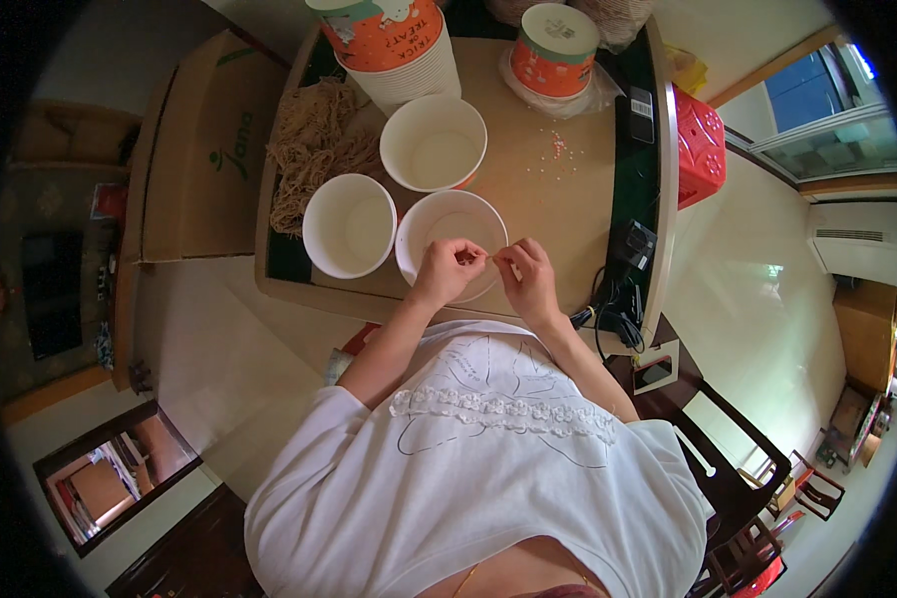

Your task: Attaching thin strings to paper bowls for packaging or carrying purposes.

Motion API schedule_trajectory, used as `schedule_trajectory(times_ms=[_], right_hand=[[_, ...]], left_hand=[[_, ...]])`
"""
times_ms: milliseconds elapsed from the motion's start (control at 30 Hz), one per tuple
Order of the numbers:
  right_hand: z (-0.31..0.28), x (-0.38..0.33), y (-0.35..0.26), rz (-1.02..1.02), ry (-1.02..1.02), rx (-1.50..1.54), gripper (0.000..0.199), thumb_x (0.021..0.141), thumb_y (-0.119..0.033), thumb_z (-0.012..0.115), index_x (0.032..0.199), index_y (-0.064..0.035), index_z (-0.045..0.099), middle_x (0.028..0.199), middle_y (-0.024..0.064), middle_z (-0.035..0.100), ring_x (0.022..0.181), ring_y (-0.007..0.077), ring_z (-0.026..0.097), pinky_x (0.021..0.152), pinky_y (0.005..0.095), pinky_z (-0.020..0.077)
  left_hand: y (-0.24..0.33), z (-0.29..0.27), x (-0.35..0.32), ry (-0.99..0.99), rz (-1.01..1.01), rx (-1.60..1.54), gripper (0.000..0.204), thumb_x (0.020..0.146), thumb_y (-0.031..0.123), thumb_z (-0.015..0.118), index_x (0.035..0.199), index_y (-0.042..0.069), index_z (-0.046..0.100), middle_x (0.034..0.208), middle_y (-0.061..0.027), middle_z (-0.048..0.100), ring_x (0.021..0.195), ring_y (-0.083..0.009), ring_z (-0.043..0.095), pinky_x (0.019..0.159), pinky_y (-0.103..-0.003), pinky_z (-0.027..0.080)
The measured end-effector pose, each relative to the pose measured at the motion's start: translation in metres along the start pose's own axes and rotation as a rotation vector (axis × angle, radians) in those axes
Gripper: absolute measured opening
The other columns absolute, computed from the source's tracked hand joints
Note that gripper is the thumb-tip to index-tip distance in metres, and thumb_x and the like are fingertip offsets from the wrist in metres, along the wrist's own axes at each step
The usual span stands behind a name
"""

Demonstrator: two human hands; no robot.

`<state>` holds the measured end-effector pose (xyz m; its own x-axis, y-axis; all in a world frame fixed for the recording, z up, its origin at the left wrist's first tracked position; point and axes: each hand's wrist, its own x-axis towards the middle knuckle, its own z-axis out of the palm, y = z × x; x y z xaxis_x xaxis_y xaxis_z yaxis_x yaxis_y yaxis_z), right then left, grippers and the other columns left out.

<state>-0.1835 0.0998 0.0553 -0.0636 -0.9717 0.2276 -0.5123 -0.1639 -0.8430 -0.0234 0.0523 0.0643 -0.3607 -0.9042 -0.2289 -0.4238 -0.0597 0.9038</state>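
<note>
My left hand (449,270) and my right hand (528,279) meet with pinched fingertips over a white paper tub (452,212). Something tiny and thin seems to run between the fingertips, too small to make out. Both hands hover at the tub's near side and hide part of its inside. Close by stand two more white tubs, one to the left (349,225) and one behind (435,143). A heap of tan, string-like yarn (314,145) lies at the table's left side. Small pink and white beads or bits (558,151) are scattered on the board, right of the tubs.
A tall stack of paper tubs (409,75) with an orange print rises at the back. Another orange tub (554,65) sits upside down at the far right. Black devices and cables (623,314) line the right edge. A cardboard box (194,159) stands left; a red stool (700,149), right.
</note>
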Motion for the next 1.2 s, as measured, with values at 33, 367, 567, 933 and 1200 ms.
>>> schedule_trajectory(times_ms=[33,367,567,933,1200], right_hand=[[0.0,0.0,-0.001,0.011,0.003,0.008,0.008,0.072,-0.003,0.065,0.079,-0.0062,0.061,0.078,0.0092,0.055,0.077,0.0281,0.054,0.067,0.0373,0.042],[-0.011,0.011,-0.012,-0.155,0.0,-0.026,0.014,0.07,-0.007,0.07,0.082,-0.0073,0.064,0.08,0.0073,0.057,0.08,0.0271,0.055,0.069,0.0368,0.0432],[-0.012,0.005,-0.008,-0.075,0.028,0.037,0.012,0.07,-0.004,0.069,0.08,-0.0072,0.063,0.079,0.0079,0.057,0.078,0.0273,0.054,0.07,0.0364,0.0436],[-0.011,-0.003,0.002,0.066,0.106,0.139,0.01,0.073,0.004,0.062,0.081,-0.0026,0.061,0.079,0.0121,0.057,0.073,0.0268,0.059,0.062,0.0332,0.0483],[-0.028,0.022,0.062,0.251,-0.158,0.386,0.004,0.08,-0.001,0.061,0.084,-0.0009,0.061,0.073,0.0049,0.063,0.071,0.0076,0.056,0.062,0.0227,0.0453]], left_hand=[[0.004,0.0,-0.001,0.013,-0.004,0.02,0.008,0.08,0.006,0.064,0.084,0.0,0.067,0.073,-0.0032,0.067,0.066,-0.005,0.058,0.06,-0.021,0.047],[0.021,-0.014,-0.002,-0.034,-0.042,-0.069,0.013,0.08,0.012,0.067,0.084,-0.001,0.067,0.072,-0.0051,0.067,0.066,-0.0078,0.06,0.061,-0.024,0.048],[0.061,-0.024,-0.013,-0.033,0.083,0.176,0.011,0.079,0.008,0.066,0.081,-0.002,0.064,0.073,-0.0068,0.065,0.065,-0.0114,0.06,0.06,-0.025,0.047],[0.097,-0.035,-0.017,-0.088,0.082,-0.007,0.008,0.078,0.005,0.064,0.075,-0.001,0.06,0.075,-0.007,0.06,0.068,-0.0138,0.058,0.059,-0.027,0.046],[0.038,-0.02,0.087,-0.094,0.454,0.264,0.01,0.088,0.011,0.045,0.083,0.003,0.046,0.084,-0.0137,0.063,0.083,-0.0268,0.064,0.073,-0.038,0.048]])
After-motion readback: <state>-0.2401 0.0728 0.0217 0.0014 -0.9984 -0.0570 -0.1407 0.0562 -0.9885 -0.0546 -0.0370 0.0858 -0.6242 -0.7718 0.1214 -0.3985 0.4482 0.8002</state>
